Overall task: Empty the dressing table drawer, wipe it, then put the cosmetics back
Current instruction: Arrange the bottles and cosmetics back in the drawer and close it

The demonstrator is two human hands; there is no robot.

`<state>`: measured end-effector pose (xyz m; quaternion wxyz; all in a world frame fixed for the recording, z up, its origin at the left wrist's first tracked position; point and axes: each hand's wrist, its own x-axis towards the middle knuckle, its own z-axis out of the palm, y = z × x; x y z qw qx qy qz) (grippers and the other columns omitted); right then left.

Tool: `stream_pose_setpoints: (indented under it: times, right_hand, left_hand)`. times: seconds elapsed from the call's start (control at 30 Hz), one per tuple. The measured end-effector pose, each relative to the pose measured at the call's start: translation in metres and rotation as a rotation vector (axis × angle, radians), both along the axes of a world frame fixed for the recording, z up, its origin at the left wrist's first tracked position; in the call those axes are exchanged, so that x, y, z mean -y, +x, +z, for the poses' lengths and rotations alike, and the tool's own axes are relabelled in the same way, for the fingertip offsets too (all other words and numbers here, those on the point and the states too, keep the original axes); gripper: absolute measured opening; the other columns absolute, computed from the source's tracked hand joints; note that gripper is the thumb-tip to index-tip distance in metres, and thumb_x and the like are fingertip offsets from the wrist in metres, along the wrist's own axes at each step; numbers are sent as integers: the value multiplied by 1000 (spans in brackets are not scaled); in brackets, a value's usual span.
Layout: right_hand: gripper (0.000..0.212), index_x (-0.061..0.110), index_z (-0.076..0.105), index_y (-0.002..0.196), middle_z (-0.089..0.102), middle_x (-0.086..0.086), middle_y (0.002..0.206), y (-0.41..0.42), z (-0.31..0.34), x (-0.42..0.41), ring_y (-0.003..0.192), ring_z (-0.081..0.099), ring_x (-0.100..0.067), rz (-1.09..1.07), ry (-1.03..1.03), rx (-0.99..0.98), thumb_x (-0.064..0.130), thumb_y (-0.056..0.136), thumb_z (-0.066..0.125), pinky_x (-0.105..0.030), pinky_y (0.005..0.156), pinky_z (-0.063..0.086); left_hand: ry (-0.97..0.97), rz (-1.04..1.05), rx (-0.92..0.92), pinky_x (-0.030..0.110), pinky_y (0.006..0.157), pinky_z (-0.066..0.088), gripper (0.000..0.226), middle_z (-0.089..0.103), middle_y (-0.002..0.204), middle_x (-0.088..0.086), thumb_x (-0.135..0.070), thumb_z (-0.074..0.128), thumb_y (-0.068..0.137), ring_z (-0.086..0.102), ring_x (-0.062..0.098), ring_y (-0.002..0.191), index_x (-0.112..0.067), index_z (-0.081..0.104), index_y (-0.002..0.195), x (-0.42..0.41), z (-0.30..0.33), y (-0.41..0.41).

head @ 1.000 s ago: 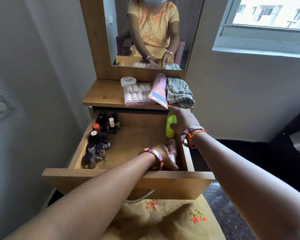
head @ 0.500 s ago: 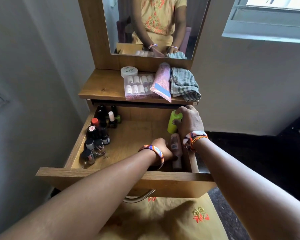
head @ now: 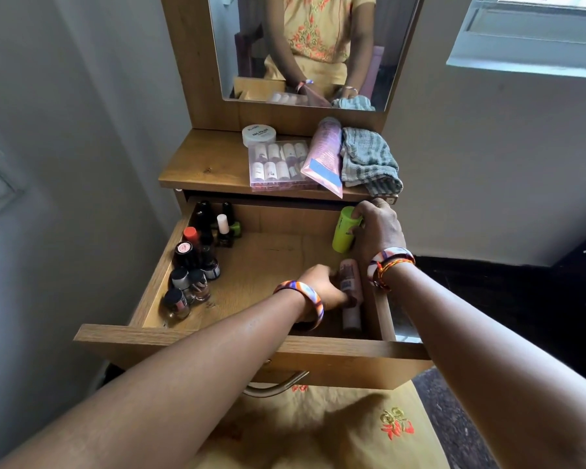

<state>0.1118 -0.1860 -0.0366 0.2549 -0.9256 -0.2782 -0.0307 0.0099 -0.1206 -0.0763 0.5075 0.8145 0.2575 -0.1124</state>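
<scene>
The wooden drawer (head: 251, 346) stands pulled out below the dressing table top. Several nail polish bottles (head: 197, 262) cluster along its left side. My left hand (head: 322, 286) grips a pale pink bottle (head: 349, 282) lying along the drawer's right wall. My right hand (head: 376, 231) holds a lime green bottle (head: 344, 229) upright at the drawer's back right corner. On the table top lie a clear box of small bottles (head: 278, 164), a white round jar (head: 258, 134), a pink tube (head: 323, 157) and a grey striped cloth (head: 369, 160).
A mirror (head: 312, 45) rises behind the table top. A grey wall runs close on the left and a window (head: 535, 32) sits at the upper right. The drawer's metal handle (head: 278, 387) hangs over my yellow-clad lap. Dark floor lies to the right.
My view has tilted down and moved nearer. The pink bottle now lies lower along the right wall under my left hand. The green bottle stays upright in my right hand.
</scene>
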Motion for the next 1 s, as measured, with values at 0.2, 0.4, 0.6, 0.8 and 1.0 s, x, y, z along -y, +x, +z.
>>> stream_pose_setpoints:
  times: [0.2,0.4,0.6,0.8,1.0]
  right_hand:
    - [38,9,61,107,52,-13,117,-1,0,4,104,55,-36,30,17,-30,-1,71,63,-37,81,47]
    - [35,12,64,112,54,-13,119,1,-3,8,108,55,-34,27,42,-7,2,79,57,-37,87,50]
    - [28,8,63,109,53,-12,120,0,-4,10,110,52,-32,22,79,21,7,80,63,-33,86,45]
    - [16,3,64,83,59,-15,94,-9,15,5,83,58,-33,104,335,220,18,80,68,-32,68,46]
    - [14,4,67,77,63,-15,86,-8,39,-16,77,62,-31,67,578,194,18,77,69,-40,66,53]
  left_hand:
    - [9,10,90,38,97,48,39,67,113,15,-13,70,77,62,28,107,-2,63,113,1,2,4]
    - [-2,-30,93,41,98,48,40,66,114,15,-15,69,78,61,28,108,-2,62,116,0,4,4]
    - [-21,8,93,33,96,47,42,63,119,13,-11,66,80,58,27,111,-2,57,121,-1,4,4]
    - [-159,418,381,30,67,45,28,55,62,1,7,59,82,54,20,71,-15,51,67,-11,25,18]
    - [-473,783,518,14,34,43,29,54,37,-1,-16,63,87,51,9,34,-4,50,65,-50,87,49]
